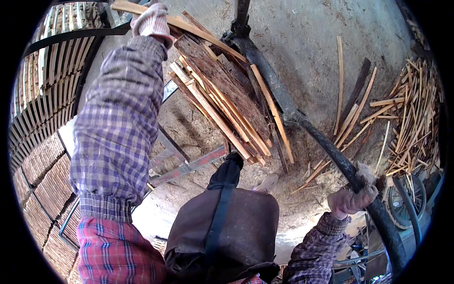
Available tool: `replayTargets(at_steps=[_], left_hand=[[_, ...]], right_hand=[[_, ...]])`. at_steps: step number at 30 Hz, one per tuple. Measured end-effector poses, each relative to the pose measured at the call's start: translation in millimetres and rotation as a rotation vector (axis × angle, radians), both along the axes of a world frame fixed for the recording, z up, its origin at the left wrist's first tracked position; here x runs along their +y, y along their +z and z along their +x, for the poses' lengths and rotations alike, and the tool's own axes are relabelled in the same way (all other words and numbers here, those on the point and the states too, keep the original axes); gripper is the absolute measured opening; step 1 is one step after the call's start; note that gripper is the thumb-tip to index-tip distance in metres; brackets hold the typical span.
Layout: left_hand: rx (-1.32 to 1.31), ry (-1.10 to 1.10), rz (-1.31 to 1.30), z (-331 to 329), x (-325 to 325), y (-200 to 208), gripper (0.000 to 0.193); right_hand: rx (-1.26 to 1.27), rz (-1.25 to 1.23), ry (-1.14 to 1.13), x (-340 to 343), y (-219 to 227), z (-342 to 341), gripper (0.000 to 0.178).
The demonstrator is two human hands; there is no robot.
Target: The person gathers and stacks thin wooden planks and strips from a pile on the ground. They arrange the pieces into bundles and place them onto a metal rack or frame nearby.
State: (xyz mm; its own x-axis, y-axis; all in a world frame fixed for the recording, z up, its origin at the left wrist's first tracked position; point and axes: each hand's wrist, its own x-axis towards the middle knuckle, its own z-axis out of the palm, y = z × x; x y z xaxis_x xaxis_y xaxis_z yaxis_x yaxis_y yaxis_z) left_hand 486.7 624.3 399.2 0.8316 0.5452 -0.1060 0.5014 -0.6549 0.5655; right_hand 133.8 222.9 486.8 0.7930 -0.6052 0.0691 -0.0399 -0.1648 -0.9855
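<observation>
My left hand [152, 24], in a pale knit glove, reaches far forward with its fingers closed on a long, light wooden strip [203, 36]. The strip slants down to the right across a pile of bark-edged wood slabs [208, 59]. On the near side of the pile lie several narrow wooden strips [220, 111]. My right hand [352, 201], in a worn, dirty glove, is wrapped round a dark metal bar [326, 147]. Frayed, fuzzy material [365, 174] sits on the bar just beyond that hand.
Slats [61, 61] stand stacked at the far left, with bundled wood [52, 189] nearer. A heap of thin sticks [414, 118] and a spoked wheel [406, 201] are at the right. Loose strips [339, 85] lie on the floor. A metal frame [189, 166] stands beside the pile. A brown apron [236, 222] covers my lap.
</observation>
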Motion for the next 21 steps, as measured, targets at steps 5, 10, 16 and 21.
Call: replayTargets(at_steps=[5,10,16,21], left_hand=[[-0.502,-0.273,-0.730,-92.3,4.4,65.6,0.017],[-0.834,-0.061,-0.686,-172.1,-4.0,117.1,0.025],[-0.907,-0.308,-0.954,-164.0,16.1,115.5,0.030],[-0.798,-0.472,-0.625,-142.4,23.4,169.5,0.030]], right_hand=[[-0.103,0.108,-0.153,20.1,8.3,15.9,0.049],[-0.103,0.034,-0.123,-10.3,-14.7,-3.6,0.047],[-0.118,0.051,-0.201,21.4,10.6,30.9,0.041],[-0.035,0.030,-0.142,8.8,4.8,21.3,0.029]])
